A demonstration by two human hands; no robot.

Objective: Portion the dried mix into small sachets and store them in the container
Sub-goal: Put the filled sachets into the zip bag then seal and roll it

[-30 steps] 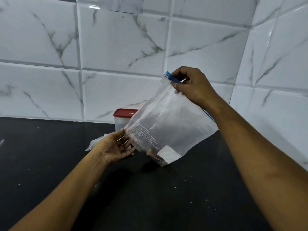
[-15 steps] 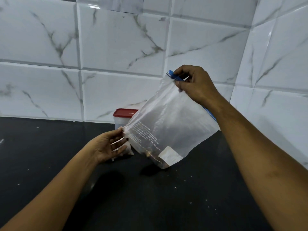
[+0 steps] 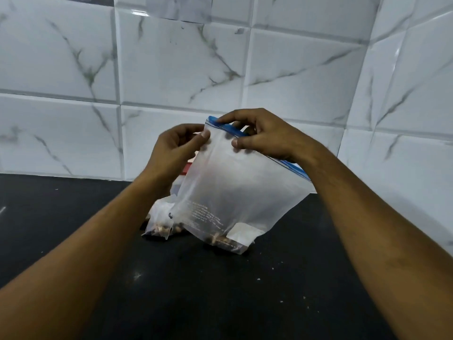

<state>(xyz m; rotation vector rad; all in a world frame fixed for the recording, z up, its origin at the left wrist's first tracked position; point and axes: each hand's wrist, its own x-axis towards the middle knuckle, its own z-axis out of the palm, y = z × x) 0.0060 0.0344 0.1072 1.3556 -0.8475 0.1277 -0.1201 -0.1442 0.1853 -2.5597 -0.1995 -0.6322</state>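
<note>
Both hands are up at the mouth of the zip bag (image 3: pixel 232 187). The left hand (image 3: pixel 176 148) pinches the top left corner with its thumb on the front face. The right hand (image 3: pixel 267 136) grips the blue zip strip (image 3: pixel 230 128), fingers curled over the top and thumb pressed on the front. The bag hangs tilted, its bottom corner on or just above the counter (image 3: pixel 220 303); contact is unclear. A small amount of dried mix (image 3: pixel 220 240) sits in that low corner, beside a white label (image 3: pixel 241 233). Whether the zip is open or sealed cannot be told, so the step looks like working the zip, either way. To do it well, keep the 2 pinches on opposite faces close to the strip and part or press it evenly along its length. Keep the low corner down so the mix stays pooled, and don't shake the bag. 1 small sachet (image 3: pixel 159 222) with mix inside lies on the counter just beside the bag, on its left. The container is mostly hidden behind the bag and left hand; only a sliver of its red lid (image 3: pixel 186 168) shows. The counter is black and matte, with a few pale crumbs (image 3: pixel 258 279) scattered on it. Behind is a wall (image 3: pixel 171 69) of glossy white marble-look tiles, which turns a corner on the right.
</note>
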